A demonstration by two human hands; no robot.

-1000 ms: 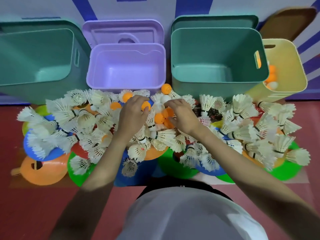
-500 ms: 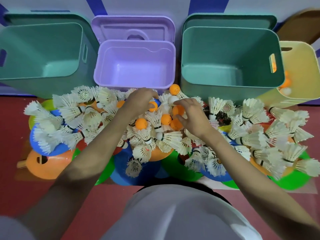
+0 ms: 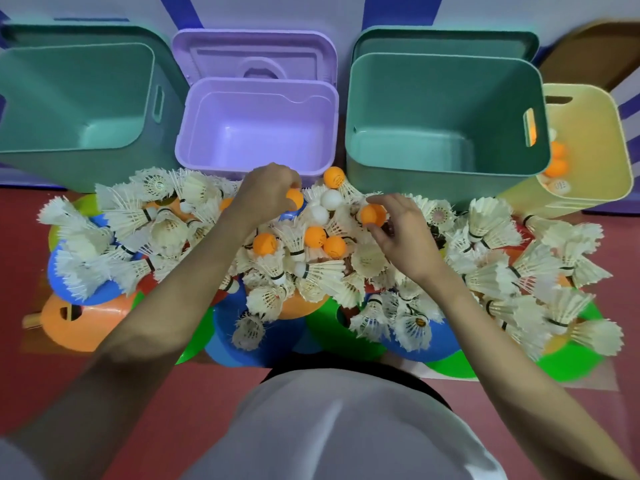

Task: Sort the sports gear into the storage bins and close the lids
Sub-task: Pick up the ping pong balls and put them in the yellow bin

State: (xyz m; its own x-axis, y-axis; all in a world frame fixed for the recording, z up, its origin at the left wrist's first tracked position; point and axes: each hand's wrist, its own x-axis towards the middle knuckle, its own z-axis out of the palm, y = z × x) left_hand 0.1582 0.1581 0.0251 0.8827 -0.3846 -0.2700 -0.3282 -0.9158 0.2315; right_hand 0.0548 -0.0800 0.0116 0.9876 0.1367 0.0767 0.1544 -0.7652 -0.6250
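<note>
Two orange balls [image 3: 372, 215], one pinched per hand; print unreadable.

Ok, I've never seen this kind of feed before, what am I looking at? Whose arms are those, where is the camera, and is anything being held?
There is no machine here. A camera worn on a person's head looks down at their own two bare arms. The left hand pinches an orange ball; the right hand has its grip on another orange ball. Below them lies a heap of white shuttlecocks, more loose orange and white balls, and flat coloured discs underneath. Behind stand four open bins: a green bin on the left, a purple bin, another green bin, and a yellow bin at far right that already holds some balls. The purple bin and both green bins look empty.
</note>
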